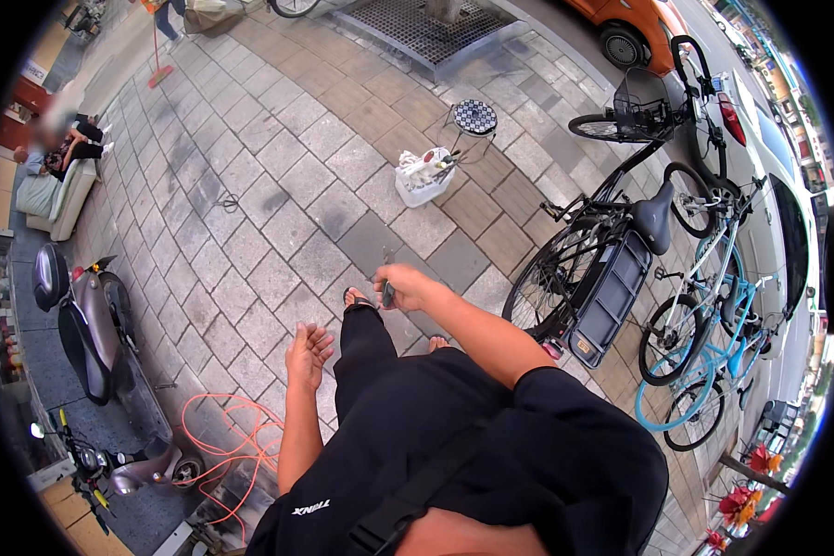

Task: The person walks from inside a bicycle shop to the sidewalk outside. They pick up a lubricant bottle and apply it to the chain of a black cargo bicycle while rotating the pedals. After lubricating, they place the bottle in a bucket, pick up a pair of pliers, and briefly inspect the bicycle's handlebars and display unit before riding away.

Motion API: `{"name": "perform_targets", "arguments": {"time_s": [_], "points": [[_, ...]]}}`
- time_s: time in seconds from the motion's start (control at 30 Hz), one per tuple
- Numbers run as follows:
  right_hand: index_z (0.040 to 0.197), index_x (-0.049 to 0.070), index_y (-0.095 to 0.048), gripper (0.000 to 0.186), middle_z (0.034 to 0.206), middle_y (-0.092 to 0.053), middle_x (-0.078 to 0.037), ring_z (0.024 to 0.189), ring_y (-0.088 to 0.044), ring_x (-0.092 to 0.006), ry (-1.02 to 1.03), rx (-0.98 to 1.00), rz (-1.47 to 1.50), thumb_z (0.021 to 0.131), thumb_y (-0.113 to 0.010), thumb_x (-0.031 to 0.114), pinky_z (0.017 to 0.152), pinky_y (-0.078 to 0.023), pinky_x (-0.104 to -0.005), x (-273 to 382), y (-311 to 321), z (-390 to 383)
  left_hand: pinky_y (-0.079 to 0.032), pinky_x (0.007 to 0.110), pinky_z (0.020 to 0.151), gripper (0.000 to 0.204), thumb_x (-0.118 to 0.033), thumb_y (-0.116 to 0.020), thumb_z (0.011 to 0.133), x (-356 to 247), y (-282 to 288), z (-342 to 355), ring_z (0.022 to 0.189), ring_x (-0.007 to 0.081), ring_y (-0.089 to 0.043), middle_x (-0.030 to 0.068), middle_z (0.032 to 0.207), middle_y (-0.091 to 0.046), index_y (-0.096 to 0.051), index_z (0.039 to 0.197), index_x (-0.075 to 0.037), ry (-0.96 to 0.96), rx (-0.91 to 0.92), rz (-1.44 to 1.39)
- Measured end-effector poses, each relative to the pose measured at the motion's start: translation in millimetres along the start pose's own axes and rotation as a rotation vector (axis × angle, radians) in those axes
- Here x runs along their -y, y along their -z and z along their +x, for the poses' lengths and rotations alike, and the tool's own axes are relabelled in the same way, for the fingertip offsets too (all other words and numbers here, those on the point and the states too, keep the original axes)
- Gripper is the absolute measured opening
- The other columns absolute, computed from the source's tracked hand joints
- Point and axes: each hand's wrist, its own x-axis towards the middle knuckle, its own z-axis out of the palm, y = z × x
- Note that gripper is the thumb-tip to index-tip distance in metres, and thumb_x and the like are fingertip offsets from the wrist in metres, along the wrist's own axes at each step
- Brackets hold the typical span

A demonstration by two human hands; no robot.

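Note:
Out in front of my body, my right hand point(404, 285) is closed around a small dark greenish thing point(387, 295); its kind is too small to make out. Some thin dark lines show just above those fingers. My left hand point(309, 352) hangs by my left leg with its fingers apart and slightly curled, holding nothing. Ahead on the paving stands a white plastic bucket point(422, 190) filled with tools and white items. Right behind it is a small round stool point(474, 119) with a black-and-white checked seat.
Several bicycles stand on the right, the nearest a black one point(612, 269) with a rear rack. A scooter point(88, 334) and coils of orange hose point(236, 431) lie to the left. Farther off, a person sits on a sofa point(69, 196); another holds a red broom point(160, 74).

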Motion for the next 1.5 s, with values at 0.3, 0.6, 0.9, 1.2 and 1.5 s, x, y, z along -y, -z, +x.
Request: {"name": "perform_targets", "arguments": {"time_s": [0.3,0.6,0.9,1.2,1.5], "points": [[0.110,-0.003,-0.059,0.023,0.089,-0.063,-0.012,0.069,-0.063,-0.0222,-0.048,-0.362,-0.170,0.098,-0.061,0.018,0.057,-0.054,-0.0404,63.3,42.3,59.7,-0.055,0.042,0.076,0.048,-0.042,-0.058,0.102,-37.3,177.2,101.9,0.095,0.0253,-0.067,0.0119,0.121,-0.068,-0.056,0.131,-0.003,0.337,-0.427,0.461],[0.122,0.002,-0.065,0.032,0.086,-0.067,-0.008,0.071,-0.068,-0.0173,0.038,-0.538,-0.490,0.099,-0.062,0.025,0.061,-0.060,-0.0393,189.1,72.9,139.5,-0.055,0.040,0.078,0.046,-0.041,-0.059,0.103,-131.7,107.3,144.3,0.099,0.0241,-0.069,0.0108,0.122,-0.069,-0.058,0.132,-0.004,0.246,-0.355,0.594],[0.120,0.000,-0.069,0.037,0.113,-0.068,-0.032,0.109,-0.066,-0.0471,0.512,-0.765,-1.151,0.093,-0.063,0.026,0.096,-0.052,-0.0520,370.4,161.2,215.9,-0.055,0.033,0.068,0.042,-0.041,-0.062,0.102,-142.2,16.7,155.8,0.086,0.0168,-0.070,0.0057,0.103,-0.071,-0.066,0.119,-0.003,0.286,-0.410,0.657],[0.131,0.003,-0.062,0.038,0.126,-0.063,-0.028,0.116,-0.061,-0.0468,0.606,-0.726,-1.222,0.098,-0.059,0.021,0.100,-0.050,-0.0502,425.7,197.2,293.3,-0.056,0.034,0.069,0.043,-0.041,-0.062,0.102,-149.6,-1.0,215.5,0.087,0.0188,-0.071,0.0081,0.109,-0.073,-0.066,0.120,-0.002,0.460,-0.250,0.832],[0.139,0.015,-0.056,0.041,0.141,-0.053,-0.023,0.119,-0.062,-0.0451,0.194,-0.621,-1.499,0.098,-0.054,0.018,0.099,-0.052,-0.0506,417.2,222.4,339.0,-0.057,0.036,0.077,0.043,-0.042,-0.059,0.104,-239.2,-10.3,308.1,0.094,0.0193,-0.070,0.0084,0.112,-0.072,-0.064,0.122,-0.003,0.425,-0.293,0.822]]}}
